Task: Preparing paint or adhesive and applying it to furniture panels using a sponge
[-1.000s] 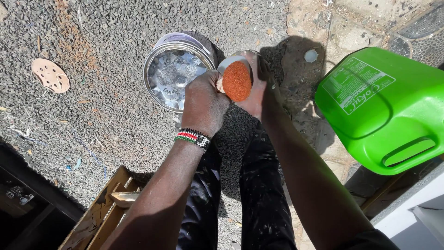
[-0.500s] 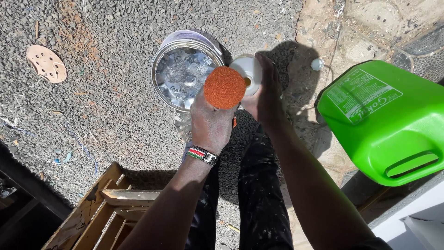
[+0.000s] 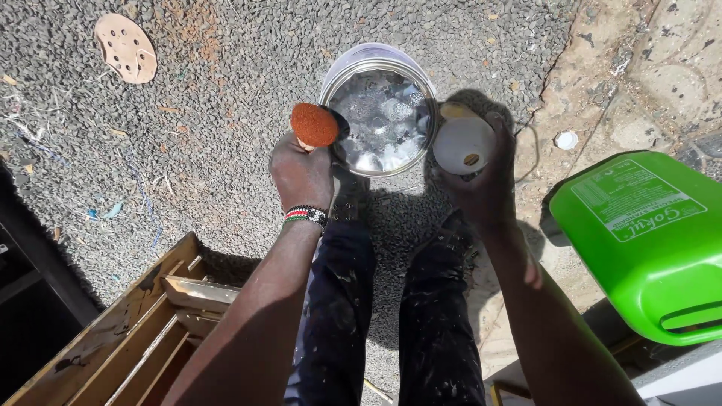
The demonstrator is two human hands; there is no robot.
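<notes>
the left hand point(image 3: 302, 171) is closed in a fist around a short stem, and on top of that stem sits a round orange-brown pad point(image 3: 314, 125) with a gritty, sandpaper-like face turned up toward the camera. the pad hangs just beside the left rim of a shiny metal tin point(image 3: 380, 120), which stands upright on the grey gravel ground point(image 3: 226, 113) with its open mouth up and its bright, crinkled inside catching the sun. a beaded wristband point(image 3: 306, 216) in red, white, black and green circles the left wrist. the right hand point(image 3: 485, 177) is curled around a small white container point(image 3: 462, 144), fingers wrapped behind it, holding it tilted so that its pale round end faces the camera; it sits just to the right of the tin's rim, near it, though whether the two touch cannot be told. both hands are held out above the person's knees, clad in dark trousers point(image 3: 391, 316) flecked with light specks. to the right, well apart from the tin, lies a large bright green plastic jerrycan point(image 3: 647, 256) on its side over a paler paved strip. at the upper left a loose tan sanding disc point(image 3: 125, 47) with small holes lies flat on the gravel. at the lower left stands a wooden crate point(image 3: 143, 331) of raw slats, partly in shade. a small white cap point(image 3: 565, 140) lies on the ground beyond the right hand.
</notes>
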